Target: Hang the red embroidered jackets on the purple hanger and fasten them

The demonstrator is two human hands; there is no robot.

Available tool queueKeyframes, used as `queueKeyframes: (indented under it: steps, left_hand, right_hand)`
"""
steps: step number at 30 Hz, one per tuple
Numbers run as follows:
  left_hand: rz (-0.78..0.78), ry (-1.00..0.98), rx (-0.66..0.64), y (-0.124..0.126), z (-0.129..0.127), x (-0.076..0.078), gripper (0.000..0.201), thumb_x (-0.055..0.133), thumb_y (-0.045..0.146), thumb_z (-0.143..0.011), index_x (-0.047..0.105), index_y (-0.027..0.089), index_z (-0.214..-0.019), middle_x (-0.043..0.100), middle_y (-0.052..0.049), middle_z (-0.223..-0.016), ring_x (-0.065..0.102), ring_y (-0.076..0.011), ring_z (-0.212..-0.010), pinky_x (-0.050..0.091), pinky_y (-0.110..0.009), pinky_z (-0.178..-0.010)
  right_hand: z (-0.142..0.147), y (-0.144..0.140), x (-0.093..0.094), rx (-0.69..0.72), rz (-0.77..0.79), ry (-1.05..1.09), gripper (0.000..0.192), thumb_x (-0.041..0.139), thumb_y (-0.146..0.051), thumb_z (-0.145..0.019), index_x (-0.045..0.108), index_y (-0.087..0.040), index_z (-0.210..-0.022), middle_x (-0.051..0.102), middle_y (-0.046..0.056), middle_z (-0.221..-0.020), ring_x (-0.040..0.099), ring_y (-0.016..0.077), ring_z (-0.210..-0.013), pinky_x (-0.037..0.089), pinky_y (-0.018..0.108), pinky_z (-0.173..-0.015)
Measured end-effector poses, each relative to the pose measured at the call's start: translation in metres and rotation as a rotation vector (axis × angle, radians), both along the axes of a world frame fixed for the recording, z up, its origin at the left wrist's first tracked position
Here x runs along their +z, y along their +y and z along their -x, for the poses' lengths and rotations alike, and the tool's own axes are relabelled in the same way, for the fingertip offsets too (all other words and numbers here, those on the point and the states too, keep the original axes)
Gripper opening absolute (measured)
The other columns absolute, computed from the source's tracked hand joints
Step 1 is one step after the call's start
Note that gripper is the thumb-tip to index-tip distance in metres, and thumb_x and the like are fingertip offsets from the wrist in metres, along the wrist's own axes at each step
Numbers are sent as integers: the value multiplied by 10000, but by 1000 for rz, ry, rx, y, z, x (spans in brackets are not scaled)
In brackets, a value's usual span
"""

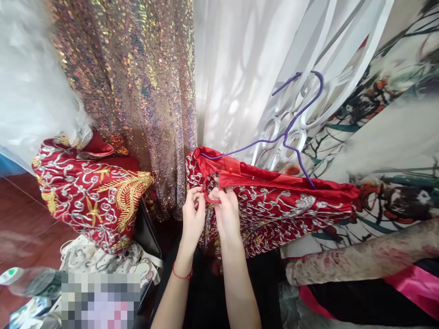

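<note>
A red skirt (274, 205) with silver and gold embroidery hangs spread out before me, its top edge on a purple wire hanger (287, 132). At the left part of its red waistband (254, 176), a thin red cord (213, 201) curves between my hands. My left hand (194, 205) pinches the cord with closed fingers. Close beside it, my right hand (226, 205) is closed on the cord just below the waistband's edge. The exact hold of the right fingertips is partly hidden. A red bracelet (182, 272) circles my left wrist.
A red embroidered garment (92, 196) rests on a dark chair (149, 228) at left, near a plastic bottle (34, 279). Sequined fabric (137, 82) hangs behind. White scrollwork metal (338, 91) stands behind the hanger. A rolled floral fabric (356, 256) lies at right.
</note>
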State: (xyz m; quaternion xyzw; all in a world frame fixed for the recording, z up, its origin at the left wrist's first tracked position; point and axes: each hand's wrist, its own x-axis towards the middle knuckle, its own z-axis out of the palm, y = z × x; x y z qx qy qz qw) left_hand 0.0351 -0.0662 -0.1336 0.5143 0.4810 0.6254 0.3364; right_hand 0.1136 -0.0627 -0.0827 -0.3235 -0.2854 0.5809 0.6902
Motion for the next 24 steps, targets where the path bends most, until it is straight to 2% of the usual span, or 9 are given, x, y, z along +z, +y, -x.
queueKeyframes:
  steps: [5, 8, 11, 13, 15, 17, 20, 22, 24]
  left_hand:
    - [-36, -118, -52, 4, -2, 1, 278, 557, 329, -925, 585, 179, -1158, 679, -109, -1151, 681, -180, -1061, 551, -312, -938]
    - [-62, -135, -31, 5, -4, 3, 285, 573, 348, -915, 585, 190, -1151, 676, -111, -1166, 681, -187, -1069, 564, -314, -926]
    - [-102, -128, 6, 5, -3, 6, 267, 570, 358, -928, 576, 196, -1141, 675, -96, -1120, 682, -169, -1026, 562, -305, -914]
    - [-130, -133, 25, 7, -1, 8, 243, 574, 354, -934, 581, 197, -1120, 677, -83, -1077, 681, -161, -1004, 554, -304, -918]
    - [-158, -136, 52, 9, 2, 10, 220, 587, 349, -931, 593, 198, -1090, 677, -74, -1063, 678, -159, -1001, 545, -303, -924]
    - [-175, -136, 63, 12, 4, 13, 210, 615, 344, -914, 606, 198, -1064, 679, -70, -1074, 675, -157, -999, 540, -294, -921]
    - [-161, -122, -5, 11, 4, 18, 199, 625, 330, -908, 615, 194, -1053, 700, -56, -996, 688, -150, -932, 546, -283, -884]
    - [-161, -100, -64, 7, 3, 23, 180, 615, 320, -918, 618, 193, -1045, 713, -44, -933, 698, -148, -888, 550, -283, -867]
    - [-177, -59, -114, 4, 4, 28, 164, 615, 309, -920, 621, 196, -1039, 724, -41, -930, 707, -153, -892, 549, -285, -865]
  right_hand:
    - [0, -3, -13, -124, -111, -92, 401, 672, -245, -677, 466, -258, -1020, 514, -94, -718, 526, 84, -668, 498, 248, -739]
    - [-4, -6, -21, -139, -197, -235, 334, 569, -185, -738, 502, -249, -1058, 579, -42, -846, 584, 99, -762, 524, 278, -822]
    - [-16, -12, -30, -160, -214, -370, 312, 508, -157, -767, 543, -231, -1068, 617, 30, -1050, 636, 136, -936, 532, 325, -915]
    - [-31, -17, -37, -151, -191, -439, 306, 471, -164, -778, 552, -227, -1066, 606, 49, -1099, 647, 156, -969, 558, 320, -838]
    - [-49, -22, -44, -79, -160, -552, 312, 422, -162, -776, 556, -224, -1051, 616, 46, -1028, 653, 162, -894, 558, 306, -723]
    - [-62, -23, -48, 36, -143, -735, 325, 417, -144, -764, 559, -222, -1046, 636, 41, -960, 646, 165, -844, 552, 327, -740]
    - [-64, -17, -43, 139, -204, -914, 385, 524, -150, -749, 535, -226, -1126, 658, 62, -1054, 646, 185, -944, 524, 391, -935]
    - [-53, -9, -33, 149, -283, -867, 451, 595, -205, -759, 491, -233, -1196, 647, 81, -1147, 639, 199, -1036, 499, 396, -997]
    - [-40, -1, -22, 141, -311, -755, 448, 590, -272, -795, 456, -238, -1221, 650, 86, -1171, 642, 192, -1033, 507, 368, -965]
